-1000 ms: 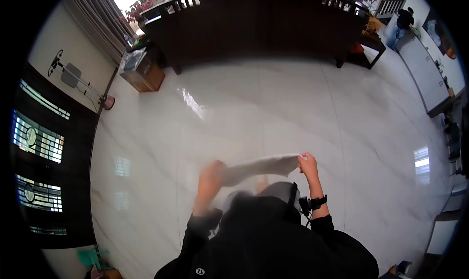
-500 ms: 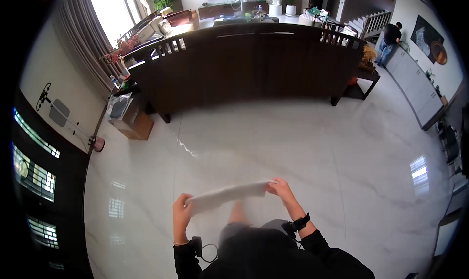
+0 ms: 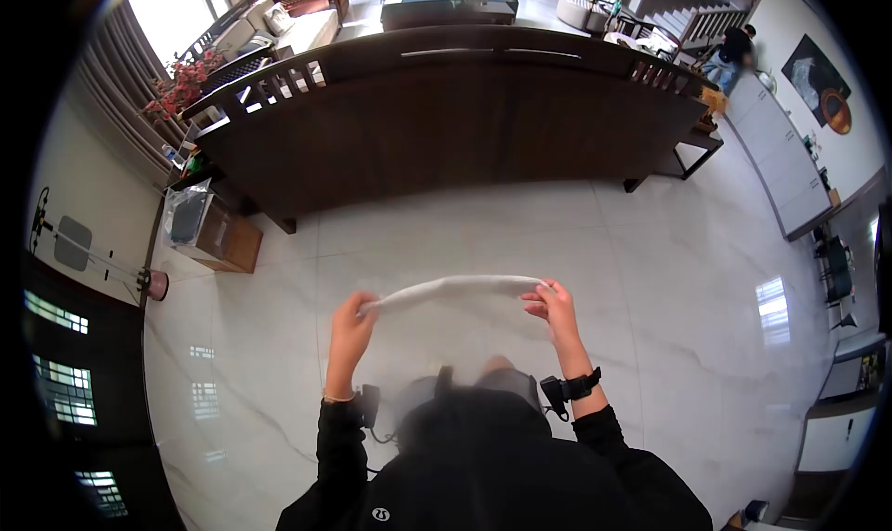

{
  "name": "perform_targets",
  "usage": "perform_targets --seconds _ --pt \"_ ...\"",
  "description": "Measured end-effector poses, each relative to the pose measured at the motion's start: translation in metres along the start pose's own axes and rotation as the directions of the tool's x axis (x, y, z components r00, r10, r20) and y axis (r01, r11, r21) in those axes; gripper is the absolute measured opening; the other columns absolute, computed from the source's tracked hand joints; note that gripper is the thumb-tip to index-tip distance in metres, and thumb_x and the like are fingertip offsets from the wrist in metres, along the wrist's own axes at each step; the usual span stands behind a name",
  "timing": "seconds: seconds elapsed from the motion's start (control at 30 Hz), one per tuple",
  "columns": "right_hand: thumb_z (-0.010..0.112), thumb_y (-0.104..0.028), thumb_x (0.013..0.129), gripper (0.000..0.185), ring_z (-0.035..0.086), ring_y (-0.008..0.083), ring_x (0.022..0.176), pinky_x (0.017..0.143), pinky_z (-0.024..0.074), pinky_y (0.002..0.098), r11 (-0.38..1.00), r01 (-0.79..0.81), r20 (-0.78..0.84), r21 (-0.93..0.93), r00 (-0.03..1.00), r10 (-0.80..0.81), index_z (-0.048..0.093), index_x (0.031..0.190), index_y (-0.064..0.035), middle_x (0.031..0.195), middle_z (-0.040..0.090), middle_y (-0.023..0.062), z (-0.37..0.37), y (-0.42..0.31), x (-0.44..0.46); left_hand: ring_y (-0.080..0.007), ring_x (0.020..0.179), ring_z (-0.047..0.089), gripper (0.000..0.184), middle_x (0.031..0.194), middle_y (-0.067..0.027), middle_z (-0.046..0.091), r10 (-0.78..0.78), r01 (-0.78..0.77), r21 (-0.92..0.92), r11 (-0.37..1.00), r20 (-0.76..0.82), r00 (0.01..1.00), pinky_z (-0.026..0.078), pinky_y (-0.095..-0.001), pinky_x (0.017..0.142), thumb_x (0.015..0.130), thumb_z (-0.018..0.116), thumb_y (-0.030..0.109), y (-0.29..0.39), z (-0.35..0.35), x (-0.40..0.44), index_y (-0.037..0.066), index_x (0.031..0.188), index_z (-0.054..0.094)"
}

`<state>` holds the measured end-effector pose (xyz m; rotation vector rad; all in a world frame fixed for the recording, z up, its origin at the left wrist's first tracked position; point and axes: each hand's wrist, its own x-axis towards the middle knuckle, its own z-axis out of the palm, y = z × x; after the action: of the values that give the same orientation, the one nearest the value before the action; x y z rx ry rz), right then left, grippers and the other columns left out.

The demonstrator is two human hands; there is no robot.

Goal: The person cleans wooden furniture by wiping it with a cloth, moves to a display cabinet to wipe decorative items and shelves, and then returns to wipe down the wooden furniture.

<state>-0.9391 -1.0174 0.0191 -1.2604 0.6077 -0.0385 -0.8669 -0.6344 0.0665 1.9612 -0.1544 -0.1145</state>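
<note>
A thin white cloth is stretched in a shallow arch between my two hands, above the floor and out ahead of my body. My left hand pinches its left end; a little motion blur softens the fingers. At the other end, my right hand grips the corner between thumb and forefinger, its other fingers loosely curled. Whether the cloth is folded cannot be made out. Each wrist carries a black strapped device, the right one showing clearly.
A long dark wooden sofa back spans the room ahead. At its left stands a cardboard box with plastic-wrapped items on top. Grey cabinets line the right wall, where another person stands bent over. Glossy pale tiles cover the floor.
Both hands have raised the cloth forward, away from my body, and it now bows upward in the middle. The view has tilted down and moved closer to the sofa back.
</note>
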Motion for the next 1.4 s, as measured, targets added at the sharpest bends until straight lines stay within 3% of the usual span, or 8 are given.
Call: perform_targets --seconds 0.27,0.4,0.5,0.7,0.93,1.03,1.27,1.4 --pt "0.06 -0.019 0.094 0.028 0.071 0.0196 0.074 0.073 0.0576 0.0303 0.992 -0.019 -0.152 0.124 0.988 0.038 0.055 0.115 -0.0016 0.097 0.071 0.0162 -0.019 0.007 0.1 -0.0129 0.068 0.056 0.012 0.075 -0.0082 0.063 0.137 -0.156 0.118 0.981 0.15 0.979 0.047 -0.0281 0.065 0.087 0.06 0.002 0.003 0.038 0.139 0.003 0.098 0.064" --pt "0.061 -0.018 0.093 0.025 0.071 0.0206 0.076 0.073 0.0578 0.0315 0.986 0.023 -0.142 0.166 0.99 0.001 0.057 0.111 -0.001 0.095 0.071 0.0157 -0.016 -0.018 0.197 -0.011 0.08 0.061 0.012 0.083 -0.0051 0.066 -0.001 -0.016 0.065 0.998 0.25 0.968 0.052 -0.0261 0.07 0.088 0.064 0.0 0.036 0.052 0.229 0.0 0.1 0.064" --pt "0.06 -0.017 0.093 0.026 0.071 0.0211 0.076 0.074 0.058 0.0323 0.994 0.031 -0.168 0.109 0.986 -0.012 0.056 0.114 -0.0005 0.094 0.07 0.0155 -0.005 -0.042 0.282 -0.011 0.08 0.06 0.011 0.086 -0.0061 0.065 0.151 -0.172 0.134 0.976 0.153 0.977 0.053 -0.0258 0.072 0.088 0.064 0.0 0.016 0.072 0.3 -0.002 0.1 0.064" --pt "0.058 -0.015 0.094 0.028 0.071 0.0226 0.075 0.074 0.0583 0.0323 0.974 0.119 -0.162 0.191 0.983 -0.088 0.054 0.118 -0.0008 0.095 0.069 0.0159 0.037 -0.141 0.415 -0.0095 0.079 0.058 0.011 0.084 -0.0057 0.064 0.047 -0.056 0.072 0.996 0.125 0.991 0.051 -0.0253 0.073 0.088 0.064 0.0 0.058 0.09 0.416 -0.003 0.099 0.063" --pt "0.058 -0.008 0.092 0.034 0.06 0.0209 0.114 0.102 0.042 0.0328 0.904 0.411 0.028 0.12 0.909 -0.416 0.052 0.125 -0.0023 0.11 0.066 0.0103 0.077 -0.244 0.528 -0.0094 0.082 0.06 0.012 0.085 -0.0048 0.063 0.035 -0.039 0.034 0.999 0.099 0.994 0.052 -0.0253 0.075 0.088 0.063 -0.001 0.059 0.105 0.533 -0.002 0.1 0.061" --pt "0.058 -0.005 0.091 0.036 0.055 0.0211 0.121 0.105 0.0375 0.0325 0.823 0.566 0.042 0.05 0.822 -0.568 0.051 0.127 -0.0022 0.12 0.061 0.0096 0.112 -0.318 0.544 -0.0107 0.086 0.062 0.012 0.089 -0.0047 0.063 0.029 -0.022 -0.05 0.998 0.143 0.989 0.055 -0.0268 0.078 0.092 0.061 -0.001 0.086 0.105 0.579 -0.003 0.103 0.059" --pt "0.05 -0.005 0.095 0.05 0.044 0.0252 0.131 0.112 0.0311 0.0371 0.303 0.953 -0.021 0.003 0.303 -0.953 0.036 0.142 0.0033 0.137 0.048 0.0163 0.213 -0.494 0.604 -0.0141 0.091 0.064 0.015 0.101 -0.0071 0.064 0.213 -0.143 -0.393 0.908 0.142 0.967 0.06 -0.0309 0.079 0.097 0.057 0.003 0.183 0.087 0.692 -0.002 0.111 0.054" --pt "0.056 -0.02 0.095 0.07 0.031 0.0311 0.143 0.116 0.0256 0.0412 0.093 0.913 0.165 -0.398 0.171 -0.971 0.023 0.152 0.0033 0.155 0.03 0.0209 0.28 -0.512 0.699 -0.0131 0.09 0.064 0.017 0.101 -0.0071 0.064 0.179 -0.173 -0.33 0.928 -0.012 0.984 0.059 -0.0289 0.076 0.099 0.056 0.006 0.167 0.078 0.768 -0.001 0.114 0.054"
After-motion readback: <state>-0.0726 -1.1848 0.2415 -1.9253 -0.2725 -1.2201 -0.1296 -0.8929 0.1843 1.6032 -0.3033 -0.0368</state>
